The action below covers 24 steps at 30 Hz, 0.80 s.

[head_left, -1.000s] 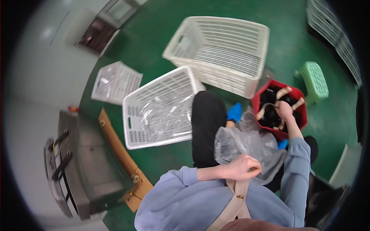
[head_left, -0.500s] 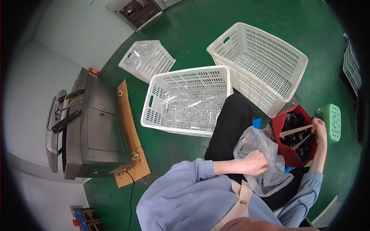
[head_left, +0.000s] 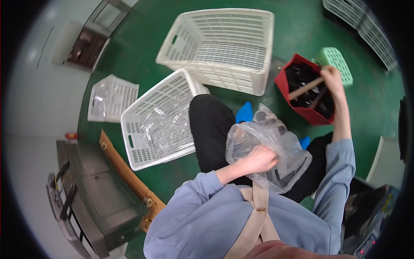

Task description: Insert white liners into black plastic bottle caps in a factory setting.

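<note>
My left hand (head_left: 261,159) is closed on a clear plastic bag (head_left: 293,172) that lies across my lap between my black-trousered legs. Several dark, round-ended things show through its film, too blurred to name. Further off to the right, my right hand (head_left: 332,78) grips the tan strap handle (head_left: 307,88) of a red open-topped bag (head_left: 314,115). Glossy black pieces (head_left: 297,73) fill the red bag; their kind cannot be made out. Blue shoe covers (head_left: 244,113) peek out on either side of the plastic bag.
Left of my knee a white crate (head_left: 129,149) holds clear plastic pieces. Beyond it stand a larger white crate (head_left: 217,82) and a small one (head_left: 123,93). A green stool (head_left: 340,67) is behind the red bag. A steel machine (head_left: 99,190) stands at left, beside cardboard (head_left: 123,166).
My view has turned to the right. My right hand has shifted the red bag away from my legs, so green floor shows between it and the plastic bag. My left hand keeps its hold.
</note>
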{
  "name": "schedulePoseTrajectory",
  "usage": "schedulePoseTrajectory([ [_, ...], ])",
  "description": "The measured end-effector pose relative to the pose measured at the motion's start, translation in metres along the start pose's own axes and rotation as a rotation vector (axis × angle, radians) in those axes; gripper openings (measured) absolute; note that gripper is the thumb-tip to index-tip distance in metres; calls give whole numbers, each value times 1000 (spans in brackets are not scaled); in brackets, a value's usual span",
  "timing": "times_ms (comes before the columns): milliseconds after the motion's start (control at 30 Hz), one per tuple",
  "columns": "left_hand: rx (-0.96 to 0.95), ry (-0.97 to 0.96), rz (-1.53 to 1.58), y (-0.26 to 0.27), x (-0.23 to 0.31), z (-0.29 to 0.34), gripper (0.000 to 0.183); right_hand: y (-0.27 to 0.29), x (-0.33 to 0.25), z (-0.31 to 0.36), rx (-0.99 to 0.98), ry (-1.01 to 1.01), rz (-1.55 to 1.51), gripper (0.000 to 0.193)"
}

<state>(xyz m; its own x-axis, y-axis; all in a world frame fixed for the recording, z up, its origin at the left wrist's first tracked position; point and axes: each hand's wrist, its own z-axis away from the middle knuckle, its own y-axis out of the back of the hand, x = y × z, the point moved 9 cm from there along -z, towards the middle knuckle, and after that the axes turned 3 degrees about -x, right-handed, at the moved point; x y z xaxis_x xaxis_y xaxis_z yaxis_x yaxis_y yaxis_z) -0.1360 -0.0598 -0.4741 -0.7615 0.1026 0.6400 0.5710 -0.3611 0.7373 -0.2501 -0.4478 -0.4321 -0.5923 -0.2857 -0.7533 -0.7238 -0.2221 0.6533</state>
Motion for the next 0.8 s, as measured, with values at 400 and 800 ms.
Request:
schedulePoseTrajectory([
  [400,6,-80,253,23,8,-30,31,-29,38,7,-53,-135,367,48],
  [800,70,168,565,36,-40,-83,45,-26,23,45,-29,-223,712,50],
])
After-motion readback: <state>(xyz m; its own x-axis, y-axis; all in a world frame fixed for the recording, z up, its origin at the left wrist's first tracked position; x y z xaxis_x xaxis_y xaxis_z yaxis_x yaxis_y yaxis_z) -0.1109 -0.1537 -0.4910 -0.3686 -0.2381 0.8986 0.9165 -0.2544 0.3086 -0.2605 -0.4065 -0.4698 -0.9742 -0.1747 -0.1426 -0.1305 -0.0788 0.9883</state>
